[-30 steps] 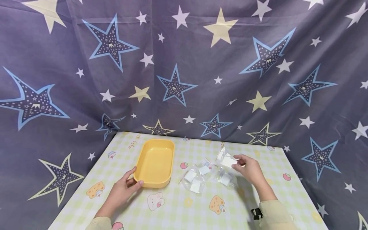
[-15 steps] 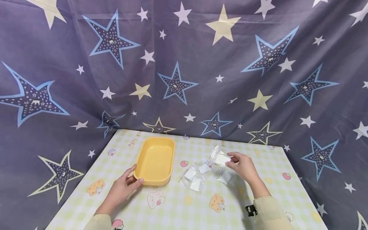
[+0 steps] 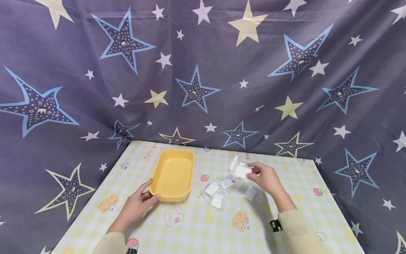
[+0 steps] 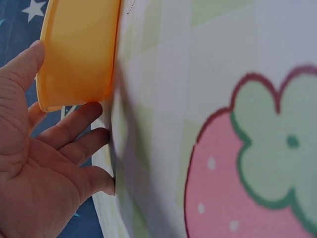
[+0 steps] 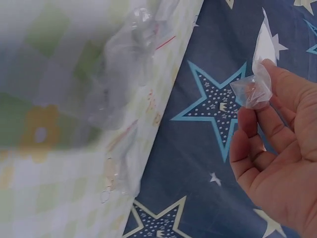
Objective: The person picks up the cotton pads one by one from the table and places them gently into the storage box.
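My left hand (image 3: 134, 206) holds the near left corner of a yellow plastic tray (image 3: 190, 180), thumb at the front wall and fingers at the left side. In the left wrist view, the fingertips (image 4: 91, 109) lie against the tray's wall (image 4: 79, 74). Between thumb and fingers, my right hand (image 3: 266, 178) pinches the edge of a small clear plastic bag (image 3: 242, 171) with a flat white piece inside. The right wrist view shows that bag (image 5: 265, 44) raised in the fingers, its crinkled film bunched at the fingertips.
Several similar clear bags with white pieces lie right of the tray, among them a left bag (image 3: 216, 201), a middle bag (image 3: 227, 183) and a right bag (image 3: 250, 193). A checked, cartoon-printed cloth (image 3: 196, 233) covers the table. A star-patterned curtain (image 3: 222, 53) hangs behind.
My right hand has moved left with the pinched bag, closer to the middle bag. The left hand stays at the tray's corner. The head view has tilted slightly down.
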`<state>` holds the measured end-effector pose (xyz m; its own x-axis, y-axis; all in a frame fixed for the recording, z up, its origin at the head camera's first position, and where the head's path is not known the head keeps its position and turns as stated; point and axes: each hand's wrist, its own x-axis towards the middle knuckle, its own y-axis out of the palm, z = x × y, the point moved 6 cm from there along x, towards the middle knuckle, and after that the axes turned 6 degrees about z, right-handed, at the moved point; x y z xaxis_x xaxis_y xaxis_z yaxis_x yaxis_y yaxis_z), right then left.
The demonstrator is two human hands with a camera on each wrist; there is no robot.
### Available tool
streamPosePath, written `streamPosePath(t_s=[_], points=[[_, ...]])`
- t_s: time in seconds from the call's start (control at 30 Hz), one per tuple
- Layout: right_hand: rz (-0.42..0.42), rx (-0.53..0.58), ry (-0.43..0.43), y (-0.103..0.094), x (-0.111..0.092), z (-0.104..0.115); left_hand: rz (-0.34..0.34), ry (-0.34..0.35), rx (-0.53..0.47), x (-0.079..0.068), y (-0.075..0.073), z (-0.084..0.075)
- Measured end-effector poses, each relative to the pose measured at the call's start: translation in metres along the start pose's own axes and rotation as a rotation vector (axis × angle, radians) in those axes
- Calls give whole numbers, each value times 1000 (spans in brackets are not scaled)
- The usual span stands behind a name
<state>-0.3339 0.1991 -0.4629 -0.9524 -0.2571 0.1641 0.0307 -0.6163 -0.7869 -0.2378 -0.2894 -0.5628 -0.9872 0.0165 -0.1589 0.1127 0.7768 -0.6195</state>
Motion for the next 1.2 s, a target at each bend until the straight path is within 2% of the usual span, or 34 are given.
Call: streamPosePath(t_s=[0.2, 0.5, 0.73, 0.97, 1.2], points=[[6, 8, -11, 3, 8, 16, 1, -3, 1, -2, 1, 1], [24, 44, -54, 21, 23, 52, -4, 0, 7, -4, 0, -2], [66, 9, -92, 40, 37, 83, 5, 3, -7, -5, -1, -4], [130, -19, -90, 64, 48, 112, 5, 4, -15, -4, -1, -1], [179, -35, -142, 87, 54, 135, 1, 6, -30, -2, -1, 0]])
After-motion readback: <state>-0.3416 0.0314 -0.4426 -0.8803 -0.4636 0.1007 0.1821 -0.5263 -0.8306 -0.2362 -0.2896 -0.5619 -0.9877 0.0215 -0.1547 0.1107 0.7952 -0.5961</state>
